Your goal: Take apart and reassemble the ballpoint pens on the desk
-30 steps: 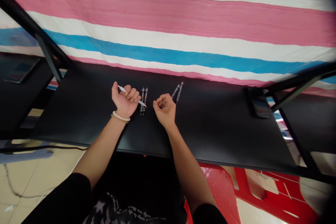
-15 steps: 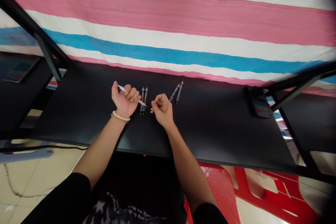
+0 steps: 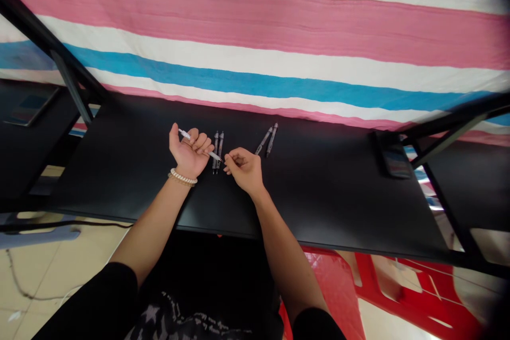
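White pen [image 3: 214, 155] in left hand [image 3: 190, 154], right hand [image 3: 244, 169] near tip

Black shirt [image 3: 211, 281]: small white words, in wavy lines low on the front, past the near edge of the worktop [image 3: 338, 196]
Words on shirt: "only one" can be read, and "way to" seems to be there too
Other shirt words: too small and bendy to read

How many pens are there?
5. One pen is in the left hand. Two pens lie side by side between the hands. Two more pens lie just beyond the right hand. A hand might hide another.
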Tool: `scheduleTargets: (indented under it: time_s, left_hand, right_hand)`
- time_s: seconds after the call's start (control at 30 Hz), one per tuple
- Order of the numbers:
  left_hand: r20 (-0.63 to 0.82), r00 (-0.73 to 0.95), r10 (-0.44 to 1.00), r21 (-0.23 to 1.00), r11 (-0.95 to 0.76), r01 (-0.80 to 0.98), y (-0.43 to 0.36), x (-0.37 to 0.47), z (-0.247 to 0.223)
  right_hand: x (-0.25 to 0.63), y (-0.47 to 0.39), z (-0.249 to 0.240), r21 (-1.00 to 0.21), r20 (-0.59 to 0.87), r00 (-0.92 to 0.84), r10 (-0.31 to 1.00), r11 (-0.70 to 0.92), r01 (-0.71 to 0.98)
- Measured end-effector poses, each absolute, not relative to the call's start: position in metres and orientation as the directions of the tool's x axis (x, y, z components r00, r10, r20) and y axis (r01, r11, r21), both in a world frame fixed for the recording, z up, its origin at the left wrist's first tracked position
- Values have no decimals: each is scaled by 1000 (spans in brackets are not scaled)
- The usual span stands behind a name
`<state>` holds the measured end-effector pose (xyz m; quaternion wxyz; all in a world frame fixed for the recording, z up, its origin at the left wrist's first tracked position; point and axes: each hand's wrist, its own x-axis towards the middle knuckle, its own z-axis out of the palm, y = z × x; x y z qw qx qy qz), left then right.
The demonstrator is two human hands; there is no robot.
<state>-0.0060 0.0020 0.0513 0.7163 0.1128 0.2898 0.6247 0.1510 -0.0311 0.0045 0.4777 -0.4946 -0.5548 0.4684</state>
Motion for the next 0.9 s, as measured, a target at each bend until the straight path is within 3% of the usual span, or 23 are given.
scheduleTargets:
  time_s: [0.5, 0.6, 0.9]
  left_hand:
    - [-250, 30, 968, 539, 165, -826, 1, -6, 51]
    - [-230, 15, 973, 541, 140, -829, 2, -4, 50]
    - [-214, 127, 969, 591, 232, -772, 0, 6, 54]
  right_hand:
    - [152, -31, 5, -989, 132, -44, 990, 135, 60]
    - [151, -33, 5, -987, 131, -108, 985, 140, 78]
    - [149, -36, 12, -971, 186, -188, 964, 210, 115]
